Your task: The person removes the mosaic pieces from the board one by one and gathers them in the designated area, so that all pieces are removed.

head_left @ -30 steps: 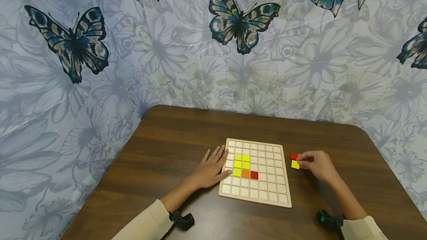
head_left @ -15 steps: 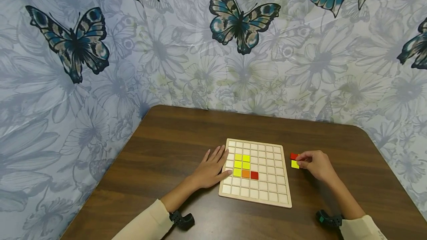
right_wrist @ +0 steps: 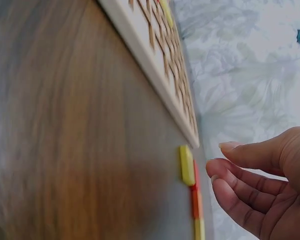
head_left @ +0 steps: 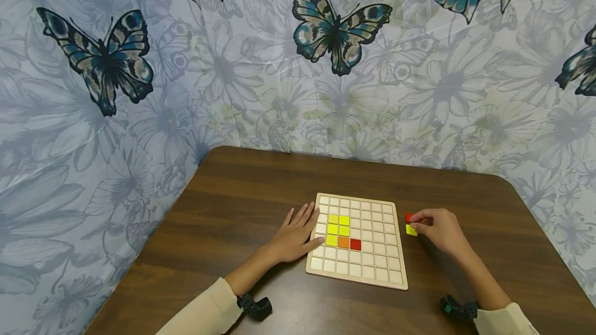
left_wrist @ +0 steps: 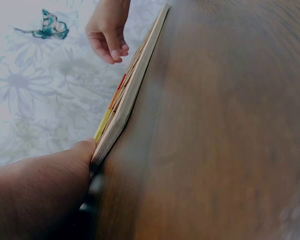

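Note:
A wooden grid board (head_left: 372,260) lies on the table. In it sit yellow tiles (head_left: 332,229), an orange tile (head_left: 343,242) and a dark red tile (head_left: 356,244). My left hand (head_left: 291,237) rests along the board's left edge, its fingers stretched out. To the right of the board, my right hand (head_left: 440,229) hovers over loose tiles: a red tile (head_left: 408,217) and a yellow tile (head_left: 411,230). The right wrist view shows a gap between thumb and fingertips (right_wrist: 216,167) with nothing in it. An orange tile (right_wrist: 197,204) beside them is hidden by the hand in the head view.
The brown wooden table (head_left: 261,180) has rounded far corners and meets a wall covering (head_left: 261,92) printed with butterflies and flowers. Dark bands (head_left: 254,307) with cameras circle both wrists.
My right hand has shifted slightly left over the loose tiles, covering more of the red and yellow ones. My left hand has stayed in place on the board.

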`<state>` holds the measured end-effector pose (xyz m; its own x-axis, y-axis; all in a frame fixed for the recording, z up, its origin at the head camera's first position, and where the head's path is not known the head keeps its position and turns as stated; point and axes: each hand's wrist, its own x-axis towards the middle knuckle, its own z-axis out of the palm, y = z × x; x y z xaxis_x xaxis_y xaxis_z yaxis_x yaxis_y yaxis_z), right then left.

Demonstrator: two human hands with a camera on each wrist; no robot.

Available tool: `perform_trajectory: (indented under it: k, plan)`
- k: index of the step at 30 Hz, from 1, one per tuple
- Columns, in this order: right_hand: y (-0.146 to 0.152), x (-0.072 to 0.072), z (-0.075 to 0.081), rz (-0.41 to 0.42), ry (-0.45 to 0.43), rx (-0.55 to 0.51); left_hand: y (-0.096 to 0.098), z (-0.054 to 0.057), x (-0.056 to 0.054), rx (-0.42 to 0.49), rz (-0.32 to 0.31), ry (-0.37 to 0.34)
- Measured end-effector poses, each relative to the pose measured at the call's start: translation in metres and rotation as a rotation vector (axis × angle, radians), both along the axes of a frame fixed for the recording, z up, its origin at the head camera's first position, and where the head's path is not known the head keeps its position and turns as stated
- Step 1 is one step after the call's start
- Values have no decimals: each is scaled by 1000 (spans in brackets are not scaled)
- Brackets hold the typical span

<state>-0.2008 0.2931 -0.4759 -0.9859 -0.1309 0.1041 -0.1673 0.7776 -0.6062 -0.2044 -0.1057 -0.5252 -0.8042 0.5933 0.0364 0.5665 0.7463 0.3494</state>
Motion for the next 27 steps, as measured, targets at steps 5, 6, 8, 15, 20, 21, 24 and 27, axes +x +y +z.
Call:
perform_trajectory:
  k: [5, 6, 8, 15, 20, 21, 24, 27]
  plan:
    - [-14, 5, 7, 28, 15, -14, -1, -3, -1, -2, 2, 1]
    - [-16, 6, 8, 35, 15, -22, -1, -3, -2, -4, 2, 1]
    - [-21, 8, 9, 48, 15, -29, -1, -4, -2, -7, 2, 2]
    - [-38, 12, 9, 92, 46, -35, 0, -2, 0, 3, -8, 4]
    - [-50, 13, 9, 126, 58, -46, 0, -1, -1, 4, -6, 2]
    - [-53, 14, 9, 130, 57, -47, 0, -1, -1, 2, -5, 3]
    - [-60, 16, 9, 142, 50, -58, -1, -2, -1, 4, -6, 2]
    - [-67, 18, 9, 157, 35, -67, -1, -4, -2, 7, -6, 6]
